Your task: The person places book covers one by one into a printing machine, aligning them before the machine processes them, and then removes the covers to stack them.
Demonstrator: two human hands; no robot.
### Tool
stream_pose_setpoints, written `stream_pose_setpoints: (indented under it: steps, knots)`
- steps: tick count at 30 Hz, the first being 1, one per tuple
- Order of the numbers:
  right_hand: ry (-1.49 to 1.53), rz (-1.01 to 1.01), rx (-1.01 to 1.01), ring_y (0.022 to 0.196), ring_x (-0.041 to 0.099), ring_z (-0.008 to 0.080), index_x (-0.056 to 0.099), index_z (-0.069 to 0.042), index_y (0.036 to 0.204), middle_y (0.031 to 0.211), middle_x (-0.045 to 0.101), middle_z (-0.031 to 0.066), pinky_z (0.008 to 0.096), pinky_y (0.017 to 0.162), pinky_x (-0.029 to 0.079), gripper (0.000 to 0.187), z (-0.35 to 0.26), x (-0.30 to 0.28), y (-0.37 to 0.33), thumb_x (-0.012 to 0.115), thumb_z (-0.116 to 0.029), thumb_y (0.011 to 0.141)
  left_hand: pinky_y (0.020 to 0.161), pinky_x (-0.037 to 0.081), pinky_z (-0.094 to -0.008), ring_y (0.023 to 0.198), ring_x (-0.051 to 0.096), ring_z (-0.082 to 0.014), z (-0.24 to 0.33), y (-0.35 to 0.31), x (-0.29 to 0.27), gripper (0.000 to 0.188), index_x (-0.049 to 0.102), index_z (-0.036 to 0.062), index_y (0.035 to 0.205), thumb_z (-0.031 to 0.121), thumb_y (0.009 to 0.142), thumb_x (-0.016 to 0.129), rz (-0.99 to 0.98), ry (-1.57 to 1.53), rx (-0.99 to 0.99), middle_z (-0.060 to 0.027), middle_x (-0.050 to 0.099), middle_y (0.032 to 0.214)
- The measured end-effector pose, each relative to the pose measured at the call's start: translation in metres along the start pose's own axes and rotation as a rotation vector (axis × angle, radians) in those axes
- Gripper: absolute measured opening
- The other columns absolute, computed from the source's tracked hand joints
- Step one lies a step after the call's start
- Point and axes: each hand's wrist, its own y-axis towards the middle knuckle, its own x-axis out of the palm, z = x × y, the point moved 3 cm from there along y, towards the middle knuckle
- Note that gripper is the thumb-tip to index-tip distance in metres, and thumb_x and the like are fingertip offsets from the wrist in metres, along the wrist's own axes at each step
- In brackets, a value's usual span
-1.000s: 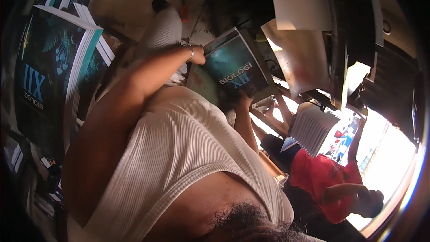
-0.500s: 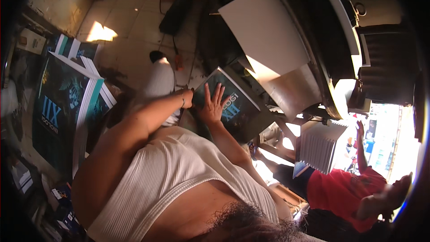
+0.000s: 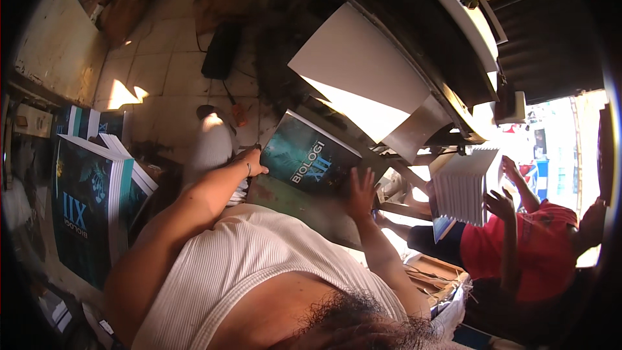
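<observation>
- The dark teal paperback textbook [image 3: 308, 159] lies slantwise and cover up on the green table [image 3: 278, 202], in front of the person's body
- The left grip [image 3: 249, 163] is at the textbook's left end, thumb toward the cover; whether its fingers are clamped on the edge or merely rest against it, I cannot tell
- The right grip [image 3: 361, 193] is spread, fingers apart and clamped on nothing, just beside the textbook's right end; blur hides whether it touches the cover
- The textbook is probably moderately heavy, firm along the spine and floppier toward the loose page edges
- Its cover looks smooth, so a flat palm would likely slide on it, and the corners seem the part most easily creased
- A sound hold would take both ends at once, thumbs on the cover and fingers underneath, to keep the pages together and stop the middle sagging
- Matching textbooks [image 3: 91, 220] are grouped at the person's left
- A large pale sheet [image 3: 356, 68] is beyond the textbook; at the right, a co-worker in a red shirt [image 3: 538, 253] has both hands at a thick, white-edged stack [image 3: 463, 185]
</observation>
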Motion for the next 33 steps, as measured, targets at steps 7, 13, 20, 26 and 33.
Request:
stream_pose_setpoints:
  steps: [7,13,20,26,33]
  knots:
    - [2.529,0.155,-0.09,0.118,0.055,0.0307,0.047,0.0,0.135,0.129,0.057,0.016,0.0416,0.1,0.044,0.05,0.068,-0.087,0.098,0.059,-0.019,0.091,0.105,0.042,-0.0382,0.126,0.051,-0.0332,-0.004,0.022,0.009,0.089,0.047,0.001,0.135,0.045,0.066,0.084,0.006,0.006,0.03,-0.022,0.051,0.136]
    - [2.473,0.238,-0.719,0.124,0.051,0.0321,0.052,-0.003,0.131,0.132,0.056,0.0138,0.0499,0.108,0.035,0.048,0.081,-0.097,0.187,0.058,-0.028,0.091,0.11,0.036,-0.0342,0.136,0.039,-0.0339,0.019,-0.01,-0.027,0.133,0.008,-0.0106,0.148,0.051,0.06,0.086,0.128,-0.04,0.152,-0.0288,0.033,0.148]
    - [2.609,0.163,-0.786,0.124,0.05,0.0321,0.055,-0.006,0.127,0.129,0.059,0.0138,0.0561,0.114,0.026,0.044,0.044,-0.177,0.238,0.06,-0.022,0.086,0.109,0.038,-0.0373,0.131,0.046,-0.0359,-0.037,-0.013,-0.011,0.121,0.02,-0.0111,0.145,0.051,0.063,0.084,0.375,-0.202,0.264,-0.0303,0.042,0.141]
    - [2.784,0.006,-0.698,0.114,0.056,0.0294,0.059,-0.005,0.114,0.118,0.063,0.013,0.0464,0.103,0.043,0.026,0.135,-0.095,0.225,0.052,-0.009,0.089,0.104,0.043,-0.0374,0.125,0.053,-0.0344,-0.013,-0.011,-0.018,0.107,0.031,-0.0019,0.147,0.047,0.067,0.083,0.312,-0.411,0.377,-0.0255,0.052,0.135]
    - [2.252,0.416,0.692,0.084,0.064,0.0232,0.059,-0.002,0.103,0.092,0.064,0.0102,0.0406,0.06,0.052,0.013,0.099,0.018,0.121,0.062,-0.005,0.09,0.105,0.042,-0.0364,0.127,0.052,-0.0321,-0.013,-0.026,-0.022,0.096,0.035,-0.0007,0.146,0.041,0.072,0.08,0.276,-0.488,0.327,-0.0244,0.05,0.138]
